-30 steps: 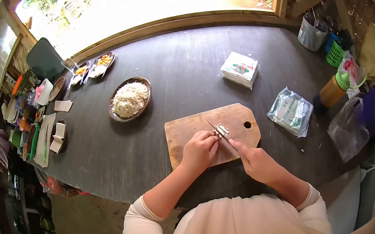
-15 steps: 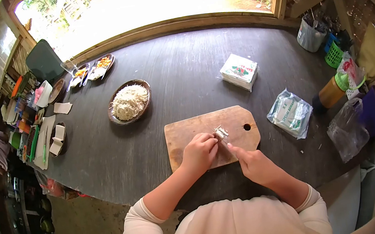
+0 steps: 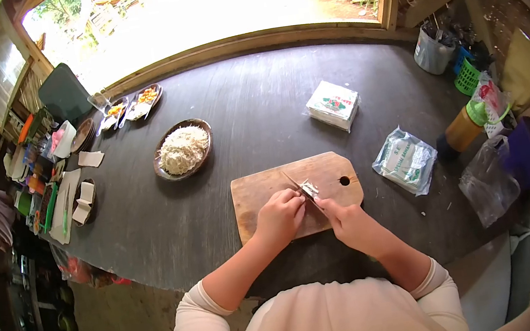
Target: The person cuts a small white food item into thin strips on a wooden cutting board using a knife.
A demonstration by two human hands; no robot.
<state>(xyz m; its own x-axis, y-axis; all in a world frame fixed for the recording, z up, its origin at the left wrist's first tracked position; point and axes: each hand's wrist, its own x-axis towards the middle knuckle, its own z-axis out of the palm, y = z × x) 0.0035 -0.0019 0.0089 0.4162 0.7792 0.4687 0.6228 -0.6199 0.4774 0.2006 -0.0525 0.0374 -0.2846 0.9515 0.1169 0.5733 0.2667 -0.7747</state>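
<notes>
A wooden cutting board (image 3: 255, 193) with a hole at its right end lies in front of me. My right hand (image 3: 350, 224) is wrapped round the handle of a knife (image 3: 291, 179), whose blade slants up and left over the board. My left hand (image 3: 279, 219) is closed beside the blade, fingertips bent close to its left side. What those fingers press on is hidden. Small pale slivers of chopped food (image 3: 310, 188) lie just right of the blade. Farther left stands a brown bowl (image 3: 160, 168) heaped with white shredded food (image 3: 182, 149).
Two wrapped packs, one white (image 3: 333, 104) and one with green print (image 3: 405, 160), lie right of the board. A plastic bag (image 3: 489, 183) and a bottle (image 3: 461, 129) stand at the right edge. Plates of food (image 3: 143, 102) sit at the back left.
The knife and my right hand have moved slightly up and left, so more of the blade shows past my left fingertips. My view has shifted a little.
</notes>
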